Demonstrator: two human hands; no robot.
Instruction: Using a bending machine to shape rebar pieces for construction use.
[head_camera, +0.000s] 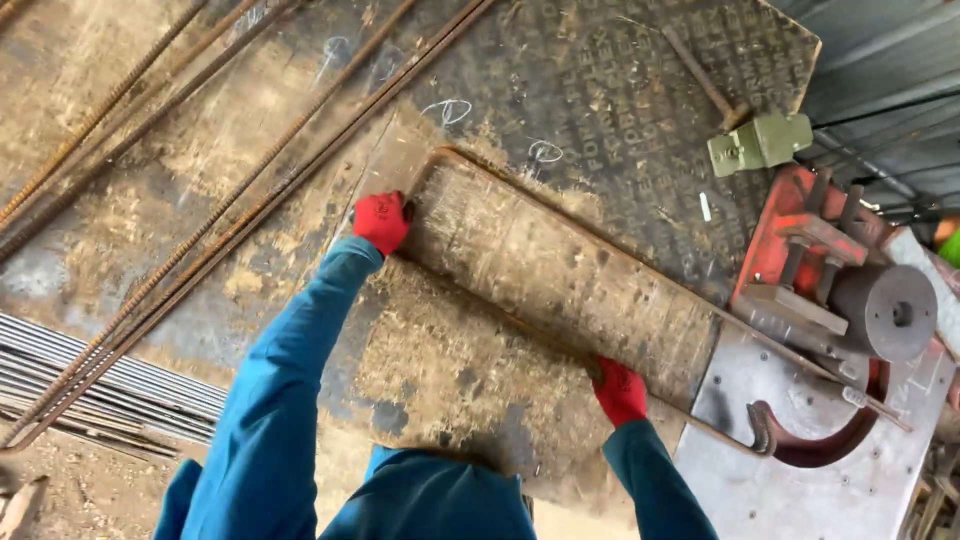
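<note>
A long rusty rebar (600, 241) lies bent into a narrow U on the worn plywood bench (150, 200). It frames a paler strip of the board (560, 280). My left hand (381, 220), in a red glove, grips the bar at its bent corner on the left. My right hand (620, 390), also in a red glove, grips the near leg of the U close to the bending machine. The bar's right end reaches the hooked pin (765, 430) on the grey steel plate (800, 490). Both sleeves are blue.
A red bending machine with a grey steel cylinder (890, 310) stands at the right. A hammer with a green head (760, 143) lies behind it. Several loose rebars (200, 230) cross the bench on the left. A bundle of thin rods (100, 370) lies lower left.
</note>
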